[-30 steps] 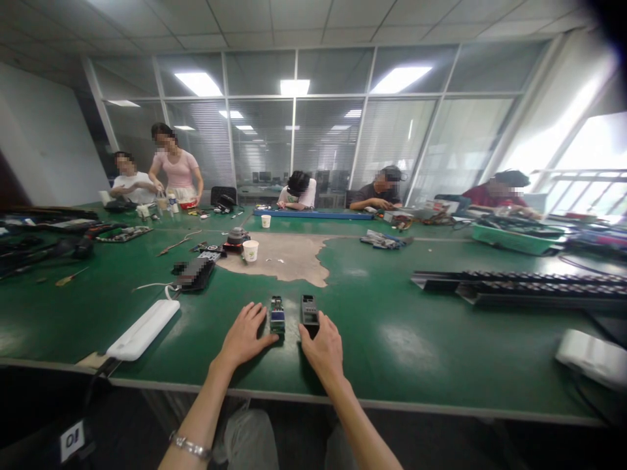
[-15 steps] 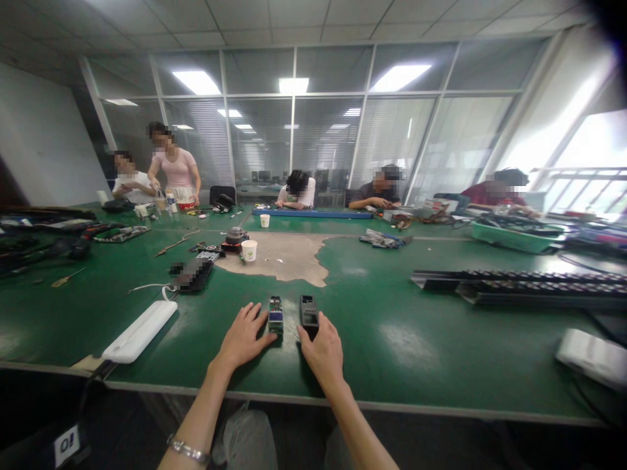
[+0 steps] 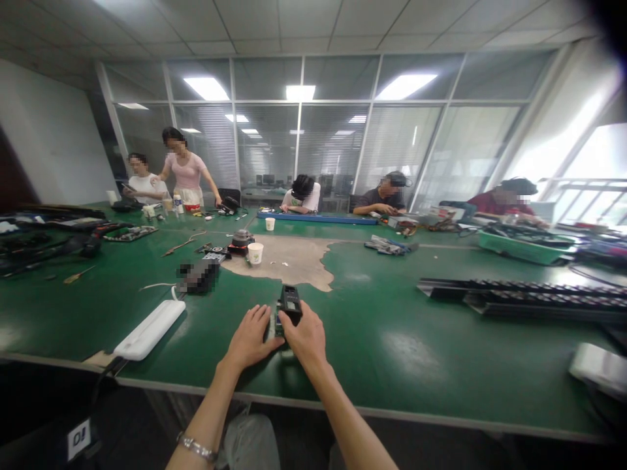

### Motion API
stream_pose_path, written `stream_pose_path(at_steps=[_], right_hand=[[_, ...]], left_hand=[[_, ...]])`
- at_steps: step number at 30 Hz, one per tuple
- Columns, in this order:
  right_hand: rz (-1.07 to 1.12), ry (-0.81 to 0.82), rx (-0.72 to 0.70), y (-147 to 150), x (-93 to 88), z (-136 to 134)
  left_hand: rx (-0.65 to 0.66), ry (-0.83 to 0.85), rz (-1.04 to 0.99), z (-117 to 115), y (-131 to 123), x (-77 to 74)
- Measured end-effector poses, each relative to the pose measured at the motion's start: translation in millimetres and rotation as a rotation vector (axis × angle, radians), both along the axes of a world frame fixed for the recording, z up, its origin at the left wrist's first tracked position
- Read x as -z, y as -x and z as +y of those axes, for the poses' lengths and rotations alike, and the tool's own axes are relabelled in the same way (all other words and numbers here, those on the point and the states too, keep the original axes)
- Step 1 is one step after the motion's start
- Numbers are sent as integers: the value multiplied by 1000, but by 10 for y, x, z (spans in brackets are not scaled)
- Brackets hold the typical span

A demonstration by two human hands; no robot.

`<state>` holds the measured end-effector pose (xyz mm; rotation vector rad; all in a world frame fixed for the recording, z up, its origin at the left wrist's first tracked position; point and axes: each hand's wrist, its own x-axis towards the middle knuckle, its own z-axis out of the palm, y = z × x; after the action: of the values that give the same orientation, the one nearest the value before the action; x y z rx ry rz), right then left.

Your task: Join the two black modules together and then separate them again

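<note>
Out on the left of the left grip, a long white case [image 3: 150,330] lies on the green table [image 3: 377,378], and just past it a dark device [image 3: 202,274] trails a pale cable. And here's the left grip [image 3: 252,336]: palm down, fingers forward, thumb stretched away to the right, clamped on nothing. Beyond it, well clear of the fingertips, a paper cup [image 3: 255,253].

Right at that thumb tip, the near end of a circuit board [image 3: 279,331], a sliver of blue and green showing, the rest covered from this angle. This one looks light, stiff and fragile: take it by the long edges, I'd say, and spare the components and the blue patch any squeeze.

Next along, tight beside the board and partly over it in this view, the black casing [image 3: 290,301], its openings facing up. Whether the two actually touch, can't tell. It's clamped in the right grip [image 3: 306,333], thumb on the near left side, fingers around the right. It should be light too, probably rigid plastic, perhaps a little slick; the side walls are the place to hold, low and even, fingers out of the openings.

And away to the right of the right grip, well apart, dark metal channels [image 3: 533,300] lie across the table, a white box [image 3: 598,367] nearer the edge.
</note>
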<state>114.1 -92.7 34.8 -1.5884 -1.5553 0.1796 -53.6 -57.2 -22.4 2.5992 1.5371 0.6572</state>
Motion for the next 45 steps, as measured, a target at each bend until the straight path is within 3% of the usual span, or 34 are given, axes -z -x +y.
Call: stream_pose_path(at_steps=[12,16,21,26,32,38,42,45], right_hand=[[-173,154,59,229,32,26],[-170,153,56,240,187,-52],[-125,25,-5,214,418,-109],[-55,12,7,181,508,-92],[-46,-17,19,187,464,-82],[78,-103,-70,140,270,-72],[116,-153,-62,-101,186,-37],[83,-123,7,-381,245,-17]], left_hand=[[9,11,-85,-13,20,-6],[7,14,-69,-18,19,2],[-10,9,-40,-24,9,6],[-2,24,-17,-18,6,0],[-5,16,7,8,0,13],[-4,14,4,14,-8,12],[-5,1,-8,2,-11,-6],[-1,18,-3,-5,-13,-26]])
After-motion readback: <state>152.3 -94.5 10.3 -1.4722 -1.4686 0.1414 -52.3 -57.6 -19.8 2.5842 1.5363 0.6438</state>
